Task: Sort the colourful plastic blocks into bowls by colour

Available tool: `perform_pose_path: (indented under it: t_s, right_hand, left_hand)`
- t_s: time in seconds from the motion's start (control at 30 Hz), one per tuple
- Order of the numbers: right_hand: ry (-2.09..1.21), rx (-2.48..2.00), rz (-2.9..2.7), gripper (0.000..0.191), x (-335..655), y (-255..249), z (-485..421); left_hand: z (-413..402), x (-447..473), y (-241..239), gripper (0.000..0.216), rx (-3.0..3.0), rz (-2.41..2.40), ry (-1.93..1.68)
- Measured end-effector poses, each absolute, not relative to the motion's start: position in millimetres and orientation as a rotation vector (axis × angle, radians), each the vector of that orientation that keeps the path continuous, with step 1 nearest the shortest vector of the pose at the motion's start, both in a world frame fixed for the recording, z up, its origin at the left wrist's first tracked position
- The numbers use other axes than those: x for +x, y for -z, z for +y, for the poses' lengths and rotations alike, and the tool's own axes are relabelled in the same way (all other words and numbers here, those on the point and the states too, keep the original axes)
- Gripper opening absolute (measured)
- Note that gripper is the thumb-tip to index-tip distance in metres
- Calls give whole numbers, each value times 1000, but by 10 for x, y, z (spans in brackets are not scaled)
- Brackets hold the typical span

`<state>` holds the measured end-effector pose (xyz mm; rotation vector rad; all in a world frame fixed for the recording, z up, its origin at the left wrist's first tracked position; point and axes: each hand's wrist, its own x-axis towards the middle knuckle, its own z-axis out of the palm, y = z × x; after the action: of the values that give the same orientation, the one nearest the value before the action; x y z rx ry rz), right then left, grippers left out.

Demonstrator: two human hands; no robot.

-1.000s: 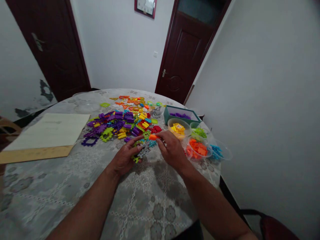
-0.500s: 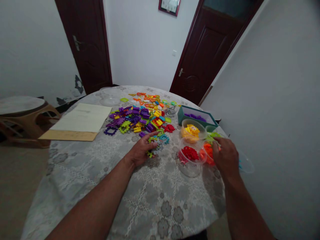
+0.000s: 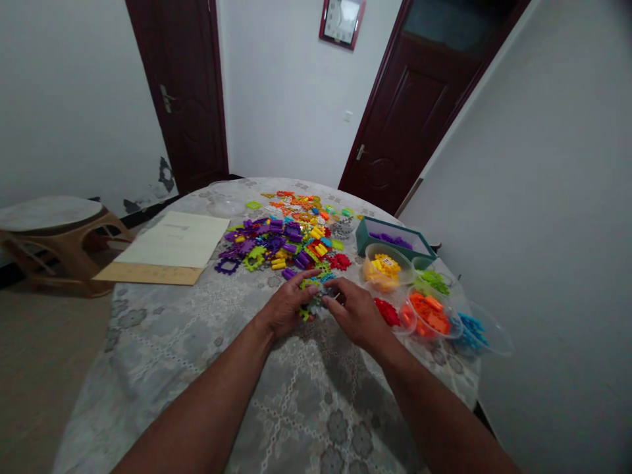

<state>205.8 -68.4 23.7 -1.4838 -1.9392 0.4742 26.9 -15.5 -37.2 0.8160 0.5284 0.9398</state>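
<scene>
My left hand (image 3: 286, 308) is closed around a few toothed plastic building pieces (image 3: 305, 315), lime green and grey, above the near side of the table. My right hand (image 3: 358, 315) has its thumb and fingers pinched together at the grey pieces beside my left fingers. What lies between those fingertips is too small to make out. Just beyond both hands spreads a mixed pile of plastic building pieces (image 3: 274, 245), largely purple with yellow, green, red and blue among them. A red gear piece (image 3: 340, 262) lies at the pile's right edge.
Clear tubs on the right hold yellow pieces (image 3: 385, 266), red pieces (image 3: 388, 312), orange pieces (image 3: 429, 317), green pieces (image 3: 433, 282) and blue pieces (image 3: 471, 330). Behind them stands a teal box (image 3: 361, 239) with purple pieces. Paper sheets (image 3: 172, 242) lie left; a stool (image 3: 64, 240) stands beyond.
My right hand has moved left from above the green and orange tubs to the pieces in my left hand. My left hand keeps its hold. The view has shifted slightly.
</scene>
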Motion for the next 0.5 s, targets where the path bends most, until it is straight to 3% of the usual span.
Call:
perform_pose_path:
  t_s: [0.3,0.5]
  right_hand:
    - [-983,-1453,-1712,20,2239,-232,-401]
    - [-791,-1577,-1683,15,2564,-662,422]
  left_hand:
    - [-67,291,472,53,684,577,-1090]
    - [-39,278,483,55,604,631,-1124]
